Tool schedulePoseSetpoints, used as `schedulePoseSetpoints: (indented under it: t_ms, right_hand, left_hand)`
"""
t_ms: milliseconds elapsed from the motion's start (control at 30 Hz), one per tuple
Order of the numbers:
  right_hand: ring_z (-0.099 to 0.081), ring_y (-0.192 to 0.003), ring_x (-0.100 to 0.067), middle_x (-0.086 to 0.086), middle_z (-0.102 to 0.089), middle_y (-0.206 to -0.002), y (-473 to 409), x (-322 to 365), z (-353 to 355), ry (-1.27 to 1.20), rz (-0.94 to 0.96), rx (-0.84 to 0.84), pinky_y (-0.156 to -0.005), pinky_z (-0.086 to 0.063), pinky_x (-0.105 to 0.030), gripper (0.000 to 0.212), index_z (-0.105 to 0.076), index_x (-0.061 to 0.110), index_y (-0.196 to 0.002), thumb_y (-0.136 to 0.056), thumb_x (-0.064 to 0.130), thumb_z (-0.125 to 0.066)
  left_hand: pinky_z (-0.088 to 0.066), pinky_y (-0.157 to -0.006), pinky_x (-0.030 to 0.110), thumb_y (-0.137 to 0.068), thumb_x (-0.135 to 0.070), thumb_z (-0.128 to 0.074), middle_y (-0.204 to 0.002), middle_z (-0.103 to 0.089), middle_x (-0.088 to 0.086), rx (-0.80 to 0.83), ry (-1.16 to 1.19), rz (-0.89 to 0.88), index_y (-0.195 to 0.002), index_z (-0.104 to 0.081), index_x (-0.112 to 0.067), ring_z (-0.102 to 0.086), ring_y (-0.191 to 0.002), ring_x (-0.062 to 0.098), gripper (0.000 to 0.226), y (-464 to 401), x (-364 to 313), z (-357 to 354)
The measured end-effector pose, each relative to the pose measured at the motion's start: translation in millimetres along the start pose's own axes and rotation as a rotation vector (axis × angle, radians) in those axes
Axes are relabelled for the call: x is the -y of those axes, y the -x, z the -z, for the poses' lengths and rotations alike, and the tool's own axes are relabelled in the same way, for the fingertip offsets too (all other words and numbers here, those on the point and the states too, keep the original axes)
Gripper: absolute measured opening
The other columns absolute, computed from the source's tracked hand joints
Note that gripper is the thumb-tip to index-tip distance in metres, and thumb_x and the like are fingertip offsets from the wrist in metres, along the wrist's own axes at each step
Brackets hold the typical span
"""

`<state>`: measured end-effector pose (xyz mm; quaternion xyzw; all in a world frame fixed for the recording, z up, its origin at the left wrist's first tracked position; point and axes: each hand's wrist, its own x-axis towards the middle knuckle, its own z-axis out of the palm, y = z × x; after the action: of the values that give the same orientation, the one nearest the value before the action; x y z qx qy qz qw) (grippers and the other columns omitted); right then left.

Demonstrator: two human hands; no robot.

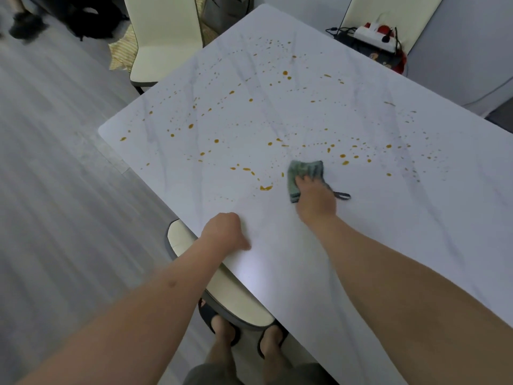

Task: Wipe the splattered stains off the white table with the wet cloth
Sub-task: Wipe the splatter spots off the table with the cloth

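Head view: right hand (315,200) at frame centre, palm down, fingers pressing the green cloth (305,173) onto the white table (388,232). Left hand (226,230) lower-centre, fingers curled, empty, resting at table edge. Orange stains (266,187) just left of cloth and across upper frame. Chair (163,40) upper left.

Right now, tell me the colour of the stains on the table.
Orange-brown stains, clearest in the head view.

A single wide-angle view from the person's head looks forward and steeply down, close over the near edge of the white table (277,273). The tabletop runs slantwise away to the upper right. Both forearms reach in from the bottom, the person's own feet (247,340) show below, and chairs (163,37) stand at the far end.
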<state>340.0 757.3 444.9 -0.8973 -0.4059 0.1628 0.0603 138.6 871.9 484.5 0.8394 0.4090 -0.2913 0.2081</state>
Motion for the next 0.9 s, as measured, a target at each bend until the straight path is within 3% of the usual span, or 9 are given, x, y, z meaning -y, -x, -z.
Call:
schedulePoseSetpoints:
  t_ms: [100, 167, 300, 367, 433, 533, 633, 767, 900]
  right_hand:
    - [-0.06, -0.116, -0.03, -0.004, -0.064, -0.13, -1.5, 40.7, -7.6, -0.057, 0.092, -0.024, -0.094, -0.049, -0.038, 0.047, -0.057, 0.026, -0.138, -0.092, 0.016, -0.054]
    - [-0.064, -0.11, -0.031, -0.005, -0.068, -0.126, -6.9, 55.1, -3.7, -0.227, 0.0, -0.036, -0.092, -0.05, -0.036, 0.047, -0.061, 0.03, -0.136, -0.092, 0.016, -0.054]
    - [-0.061, -0.115, -0.029, -0.006, -0.067, -0.13, -5.1, 93.0, 8.4, -0.567, -0.002, -0.116, -0.097, -0.05, -0.036, 0.054, -0.067, 0.02, -0.13, -0.082, 0.022, -0.043]
    - [-0.058, -0.114, -0.032, -0.004, -0.065, -0.131, 1.9, 120.9, 1.8, -0.483, 0.127, -0.107, -0.095, -0.049, -0.04, 0.056, -0.068, 0.02, -0.127, -0.078, 0.022, -0.043]
    - [-0.051, -0.123, -0.033, -0.004, -0.058, -0.137, 1.5, 151.4, -20.2, -0.249, 0.242, -0.105, -0.098, -0.045, -0.045, 0.047, -0.066, 0.023, -0.127, -0.081, 0.027, -0.054]
    - [-0.019, -0.15, -0.029, -0.004, -0.028, -0.162, -4.3, 188.3, -53.7, -0.075, 0.359, 0.082, -0.118, -0.023, -0.048, 0.06, -0.039, 0.022, -0.15, -0.094, 0.035, -0.057]
    - [-0.002, -0.155, -0.027, -0.001, -0.01, -0.168, -12.4, 201.8, -78.6, 0.022, 0.424, 0.144, -0.123, -0.007, -0.046, 0.061, -0.019, 0.018, -0.159, -0.104, 0.035, -0.04]
    - [-0.005, -0.155, -0.023, 0.007, -0.015, -0.167, -18.6, 170.9, -83.3, 0.02, 0.392, 0.104, -0.122, -0.007, -0.044, 0.059, -0.026, 0.026, -0.158, -0.101, 0.024, -0.042]
    - [-0.014, -0.154, -0.024, 0.007, -0.023, -0.165, -31.4, 101.3, -57.2, -0.029, 0.233, 0.058, -0.121, -0.017, -0.045, 0.067, -0.035, 0.025, -0.154, -0.091, 0.006, -0.049]
  left_hand:
    - [-0.045, -0.073, 0.029, -0.07, -0.051, -0.085, -0.101, -0.059, 0.0, 0.024, 0.095, -0.01, -0.104, -0.057, -0.016, -0.057, -0.095, 0.02, 0.057, -1.8, 17.9, 13.3]
    - [-0.046, -0.071, 0.03, -0.073, -0.051, -0.083, -0.092, -0.058, -0.001, 0.002, 0.139, 0.012, -0.09, -0.055, -0.014, -0.057, -0.089, 0.02, 0.05, -4.2, 36.8, 25.4]
    - [-0.041, -0.056, 0.029, -0.083, -0.024, -0.069, -0.086, -0.061, 0.008, -0.155, 0.089, 0.11, -0.073, -0.046, -0.014, -0.054, -0.071, 0.021, 0.027, -17.4, 77.6, 46.6]
    - [-0.035, -0.05, 0.027, -0.084, -0.016, -0.063, -0.078, -0.056, 0.007, -0.169, 0.079, 0.139, -0.072, -0.045, -0.011, -0.05, -0.064, 0.019, 0.022, -21.3, 92.6, 52.7]
    - [-0.037, -0.055, 0.028, -0.086, -0.016, -0.062, -0.08, -0.055, 0.005, -0.137, 0.066, 0.14, -0.076, -0.046, -0.011, -0.051, -0.069, 0.021, 0.02, -24.4, 106.7, 53.0]
    - [-0.039, -0.064, 0.029, -0.087, -0.014, -0.061, -0.094, -0.06, 0.008, -0.107, 0.045, 0.103, -0.08, -0.046, -0.013, -0.053, -0.079, 0.024, 0.016, -30.2, 117.3, 46.0]
    - [-0.038, -0.067, 0.029, -0.089, -0.014, -0.059, -0.099, -0.059, 0.008, -0.107, 0.01, 0.05, -0.089, -0.049, -0.012, -0.052, -0.082, 0.023, 0.01, -35.9, 122.0, 40.3]
    - [-0.039, -0.072, 0.031, -0.086, -0.018, -0.062, -0.111, -0.054, 0.013, -0.143, 0.017, -0.01, -0.107, -0.056, -0.009, -0.059, -0.1, 0.031, 0.024, -44.6, 124.7, 40.4]
    - [-0.041, -0.074, 0.032, -0.079, -0.025, -0.07, -0.107, -0.05, 0.011, -0.108, 0.045, -0.007, -0.096, -0.052, -0.013, -0.056, -0.099, 0.03, 0.028, -50.7, 115.5, 47.0]
